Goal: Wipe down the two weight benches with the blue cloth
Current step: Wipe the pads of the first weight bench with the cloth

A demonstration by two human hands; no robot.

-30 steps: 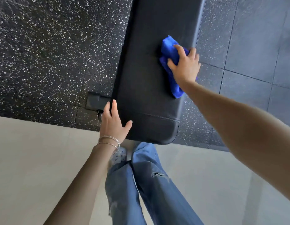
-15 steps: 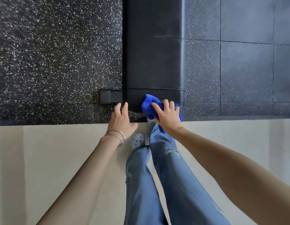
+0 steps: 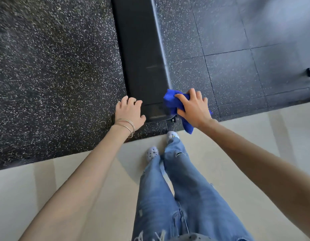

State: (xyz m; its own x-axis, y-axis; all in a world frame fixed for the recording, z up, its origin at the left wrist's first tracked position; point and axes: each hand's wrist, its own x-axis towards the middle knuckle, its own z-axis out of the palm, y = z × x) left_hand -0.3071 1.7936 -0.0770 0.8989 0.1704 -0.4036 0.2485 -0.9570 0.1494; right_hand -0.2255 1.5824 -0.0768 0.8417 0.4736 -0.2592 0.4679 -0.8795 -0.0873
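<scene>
Both bare arms reach forward and down, nearly straight. The left hand (image 3: 129, 111) lies palm down with its fingers (image 3: 131, 101) curled and slightly spread, thin bangles (image 3: 126, 125) circling the wrist. The right hand (image 3: 194, 108) is also palm down, its fingers bent and closed around bunched blue cloth (image 3: 173, 101), thumb tucked toward the left.

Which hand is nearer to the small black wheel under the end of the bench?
Right. The right hand, holding the blue cloth, is just beside the wheel. The left hand rests at the bench's opposite corner.
</scene>
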